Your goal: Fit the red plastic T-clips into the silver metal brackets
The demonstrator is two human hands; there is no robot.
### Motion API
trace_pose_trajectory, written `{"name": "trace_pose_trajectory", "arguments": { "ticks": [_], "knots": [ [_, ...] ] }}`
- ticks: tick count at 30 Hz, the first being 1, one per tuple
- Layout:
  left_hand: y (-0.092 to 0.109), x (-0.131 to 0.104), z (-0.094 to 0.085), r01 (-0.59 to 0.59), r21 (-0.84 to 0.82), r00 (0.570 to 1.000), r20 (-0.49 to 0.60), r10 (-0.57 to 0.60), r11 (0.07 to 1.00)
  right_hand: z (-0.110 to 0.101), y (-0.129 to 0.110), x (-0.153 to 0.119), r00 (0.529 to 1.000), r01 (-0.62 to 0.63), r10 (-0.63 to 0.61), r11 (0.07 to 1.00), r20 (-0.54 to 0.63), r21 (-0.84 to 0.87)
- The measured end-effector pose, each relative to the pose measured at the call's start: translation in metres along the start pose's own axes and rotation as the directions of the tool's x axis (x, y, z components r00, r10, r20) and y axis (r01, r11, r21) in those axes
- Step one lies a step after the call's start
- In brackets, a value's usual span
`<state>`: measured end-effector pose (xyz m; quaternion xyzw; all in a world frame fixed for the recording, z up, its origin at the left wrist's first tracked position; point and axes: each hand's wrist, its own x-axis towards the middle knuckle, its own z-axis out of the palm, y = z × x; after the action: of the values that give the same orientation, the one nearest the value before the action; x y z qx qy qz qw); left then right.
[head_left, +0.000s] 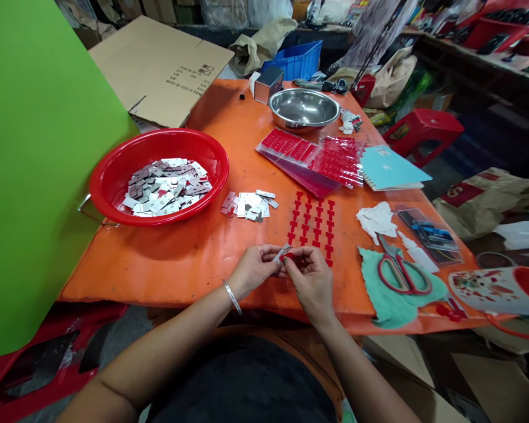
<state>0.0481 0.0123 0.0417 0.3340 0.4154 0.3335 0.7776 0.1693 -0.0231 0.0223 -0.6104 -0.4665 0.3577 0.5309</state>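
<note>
Close to the table's front edge, my left hand pinches a small flat metal plate. My right hand meets it there, thumb and fingers closed on a small red sticker against the plate. Just beyond the hands lies a clear sheet with rows of red T-shaped stickers, its near end partly hidden by my right hand. A loose pile of metal plates rests left of the sheet. Many more plates fill the large red basin at the left.
Red sticker sheets in plastic, a steel bowl and a light-blue notebook sit farther back. Scissors on a green cloth, a crumpled tissue and a mug are right. A green panel stands left.
</note>
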Motion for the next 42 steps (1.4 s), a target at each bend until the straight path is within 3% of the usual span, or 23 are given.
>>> {"name": "trace_pose_trajectory", "arguments": {
  "ticks": [11, 15, 19, 27, 42],
  "knots": [
    [-0.003, 0.000, -0.001, -0.017, 0.010, 0.999, 0.027, 0.017, 1.000, 0.001, -0.003, 0.000, 0.999, 0.036, -0.037, 0.997, -0.011, -0.064],
    [-0.005, 0.001, -0.003, -0.041, -0.001, 0.998, 0.049, 0.041, 0.999, 0.001, -0.001, -0.003, 0.996, 0.090, -0.092, 0.989, -0.014, -0.118],
    [-0.006, 0.001, -0.003, -0.063, 0.010, 0.998, 0.005, 0.063, 0.998, 0.001, -0.001, -0.008, 0.987, 0.154, -0.158, 0.967, -0.006, -0.201],
    [-0.011, -0.002, -0.001, -0.099, 0.024, 0.995, -0.029, 0.100, 0.995, -0.005, -0.013, -0.004, 0.937, 0.300, -0.347, 0.862, -0.044, -0.408],
    [-0.011, -0.005, 0.002, -0.114, 0.061, 0.993, -0.004, 0.114, 0.992, -0.006, -0.018, 0.004, 0.982, 0.144, -0.173, 0.950, -0.082, -0.278]
  ]
}}
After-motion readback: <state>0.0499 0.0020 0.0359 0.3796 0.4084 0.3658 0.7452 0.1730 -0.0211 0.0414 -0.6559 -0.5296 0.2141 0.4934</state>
